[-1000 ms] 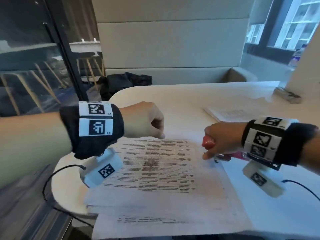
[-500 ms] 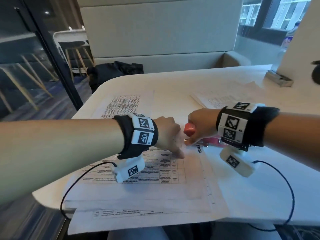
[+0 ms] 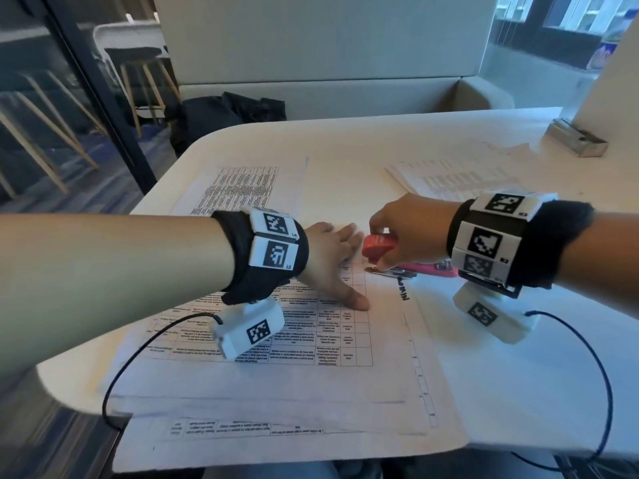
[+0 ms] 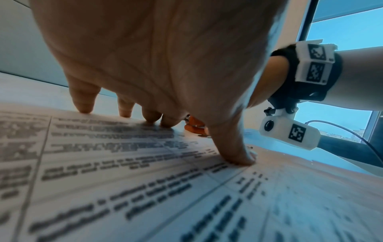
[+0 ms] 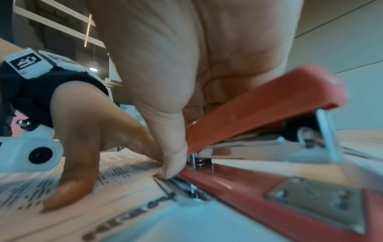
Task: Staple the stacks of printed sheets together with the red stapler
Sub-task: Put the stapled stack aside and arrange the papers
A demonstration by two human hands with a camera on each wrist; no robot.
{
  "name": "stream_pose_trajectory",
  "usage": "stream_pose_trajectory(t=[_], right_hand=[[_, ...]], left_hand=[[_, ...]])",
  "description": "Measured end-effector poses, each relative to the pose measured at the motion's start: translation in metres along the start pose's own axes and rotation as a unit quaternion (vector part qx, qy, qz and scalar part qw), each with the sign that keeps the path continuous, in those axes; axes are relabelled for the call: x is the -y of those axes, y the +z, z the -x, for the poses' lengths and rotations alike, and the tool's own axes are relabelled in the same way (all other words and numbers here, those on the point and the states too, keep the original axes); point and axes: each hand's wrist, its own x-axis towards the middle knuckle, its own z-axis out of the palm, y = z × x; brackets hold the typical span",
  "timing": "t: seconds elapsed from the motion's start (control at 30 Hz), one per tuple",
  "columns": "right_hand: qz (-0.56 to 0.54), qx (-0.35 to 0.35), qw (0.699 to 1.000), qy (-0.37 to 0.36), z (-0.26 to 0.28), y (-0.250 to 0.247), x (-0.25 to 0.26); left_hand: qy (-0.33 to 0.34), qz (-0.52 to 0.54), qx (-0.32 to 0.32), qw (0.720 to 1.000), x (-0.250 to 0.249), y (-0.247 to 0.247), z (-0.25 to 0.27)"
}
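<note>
Left hand (image 3: 330, 259) lies flat, fingers straight and spread, fingertips (image 4: 84, 108) and thumb pressing the printed stack (image 3: 294, 326). Likely to stop the sheets from shifting while the staple goes in. It grasps nothing, just pins the paper down.

Right hand (image 3: 406, 233) comes in from 3 o'clock, fingers curled over the top arm of the red stapler (image 3: 378, 245), thumb down at the side near the paper edge. The right wrist view shows the stapler mouth gaping, arm raised off the red base, metal plate bare, so no press made yet by my read. The stack's corner sits at or just beside the stapler's mouth; whether it is fully between the arms I cannot tell.

The stapler sits at the stack's 1 o'clock corner, touching distance from the left fingertips. Its base rests on the white table (image 3: 518, 357).

Other printed sheets: one at 11 o'clock (image 3: 242, 188), another pile at 1 o'clock (image 3: 446, 178). Metal box (image 3: 575, 141) far at 2 o'clock.
</note>
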Motion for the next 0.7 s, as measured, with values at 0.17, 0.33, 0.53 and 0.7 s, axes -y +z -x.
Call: stream_pose_trajectory(t=[0.17,0.33,0.53,0.7], right_hand=[[-0.013,0.002,0.999,-0.05,-0.006,0.007,-0.004],[0.048,-0.039,0.982,-0.18,-0.012,0.007,-0.005],[0.025,0.003,0.991,-0.13,-0.018,0.011,-0.002],[0.111,-0.131,0.947,-0.271,-0.011,0.014,-0.004]], left_hand=[[0.008,0.026,0.021,0.999,0.004,0.003,-0.004],[0.041,0.053,0.006,0.998,0.0,0.001,0.002],[0.025,0.056,0.026,0.998,0.002,0.003,0.0],[0.026,0.05,0.017,0.998,-0.001,0.0,0.003]])
